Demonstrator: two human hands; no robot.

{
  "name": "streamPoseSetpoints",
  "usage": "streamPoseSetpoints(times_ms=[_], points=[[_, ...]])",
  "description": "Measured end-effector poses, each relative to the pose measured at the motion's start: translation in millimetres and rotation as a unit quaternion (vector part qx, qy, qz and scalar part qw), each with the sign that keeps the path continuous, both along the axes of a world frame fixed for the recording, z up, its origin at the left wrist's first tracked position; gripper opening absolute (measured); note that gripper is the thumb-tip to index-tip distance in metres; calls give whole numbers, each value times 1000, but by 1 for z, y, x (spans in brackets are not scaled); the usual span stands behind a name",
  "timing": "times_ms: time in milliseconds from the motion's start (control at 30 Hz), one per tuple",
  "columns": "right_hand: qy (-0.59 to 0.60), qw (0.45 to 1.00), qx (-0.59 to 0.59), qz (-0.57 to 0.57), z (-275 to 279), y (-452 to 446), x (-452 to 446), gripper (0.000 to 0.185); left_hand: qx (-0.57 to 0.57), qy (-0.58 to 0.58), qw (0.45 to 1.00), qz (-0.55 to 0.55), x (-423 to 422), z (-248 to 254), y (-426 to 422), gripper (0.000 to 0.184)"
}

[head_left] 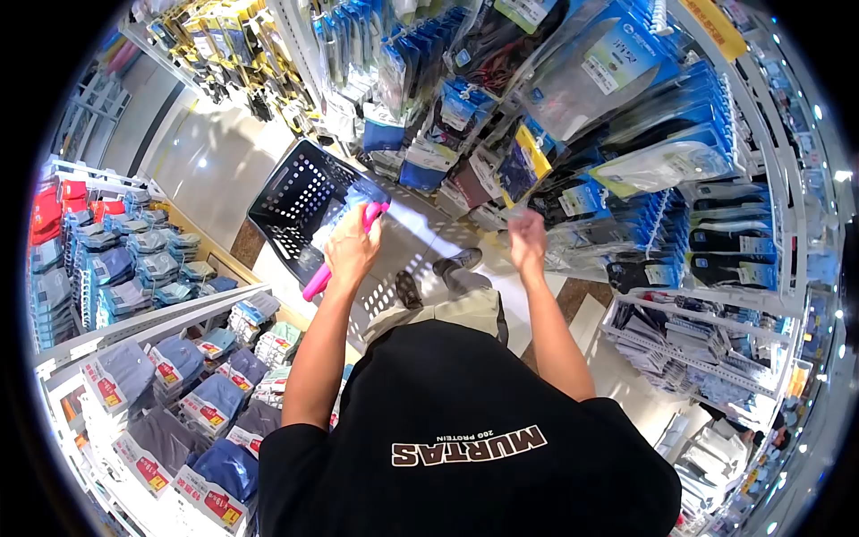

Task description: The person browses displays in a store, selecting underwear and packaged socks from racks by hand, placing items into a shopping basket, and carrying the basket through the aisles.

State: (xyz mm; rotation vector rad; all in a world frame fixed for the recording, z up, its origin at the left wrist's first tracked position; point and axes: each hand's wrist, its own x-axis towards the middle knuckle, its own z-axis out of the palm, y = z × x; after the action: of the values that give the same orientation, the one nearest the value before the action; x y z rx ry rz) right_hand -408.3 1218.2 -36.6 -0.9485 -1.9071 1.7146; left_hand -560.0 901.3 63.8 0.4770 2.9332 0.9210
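Note:
My left hand (353, 246) is wrapped round the bright pink handle (315, 283) of a dark shopping basket (300, 183) with holes in its walls. The basket hangs low, tilted, and a clear-and-blue packet (362, 191) shows near its right end. My right hand (528, 240) is raised in front of the hanging goods, its fingers smeared by motion. Just above its fingertips hangs a flat packet with a yellow edge and dark blue front (525, 166). Whether the fingers touch that packet cannot be made out.
Racks of blue-carded clear packets (617, 63) hang ahead and to the right. Yellow-carded packets (219, 40) hang at the far left. Folded packs with red price labels (210, 403) fill shelves at lower left. A wire shelf (693, 345) with packs stands at right.

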Motion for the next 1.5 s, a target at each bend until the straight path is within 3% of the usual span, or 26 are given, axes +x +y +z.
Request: streamPoseSetpoints(times_ms=[33, 133, 233, 367, 533, 833, 1033, 1167, 1200, 1233, 1333, 1433, 1500], points=[[95, 995, -33, -24, 15, 4, -10, 50, 0, -1, 1000, -1, 0, -1, 0, 30], [60, 984, 124, -110, 85, -1, -39, 53, -4, 3, 1000, -3, -3, 0, -1, 30], [61, 978, 172, -98, 85, 14, -56, 55, 3, 10, 1000, -1, 0, -2, 0, 31], [51, 993, 95, -47, 73, 33, -77, 54, 15, 20, 1000, 9, 1, -7, -1, 31], [28, 995, 79, -45, 100, 20, -75, 27, 7, 10, 1000, 5, 2, -2, -1, 30], [100, 991, -74, 41, 142, 10, -38, 25, 1, 11, 1000, 18, -6, 1, 2, 33], [200, 923, -320, 72, 147, -6, -23, 32, -32, 36, 999, 10, -15, -9, -2, 31], [117, 880, -460, 19, 111, 8, -7, 43, -27, 35, 999, 6, -18, -10, -3, 30], [137, 885, -443, 43, 135, -4, -6, 49, -33, 39, 999, 6, -19, -11, -3, 30], [237, 808, -521, 137, 102, 9, 2, 54, -41, 41, 998, 7, -19, -12, -5, 30], [322, 715, -572, 241, 88, 14, -1, 63, -31, 62, 998, 5, -20, -15, -5, 31], [314, 701, -584, 262, 92, 16, -5, 62, -26, 66, 997, 6, -20, -17, -6, 31], [300, 728, -569, 237, 92, 13, -6, 62, -28, 70, 997, 9, -20, -18, -6, 31]])
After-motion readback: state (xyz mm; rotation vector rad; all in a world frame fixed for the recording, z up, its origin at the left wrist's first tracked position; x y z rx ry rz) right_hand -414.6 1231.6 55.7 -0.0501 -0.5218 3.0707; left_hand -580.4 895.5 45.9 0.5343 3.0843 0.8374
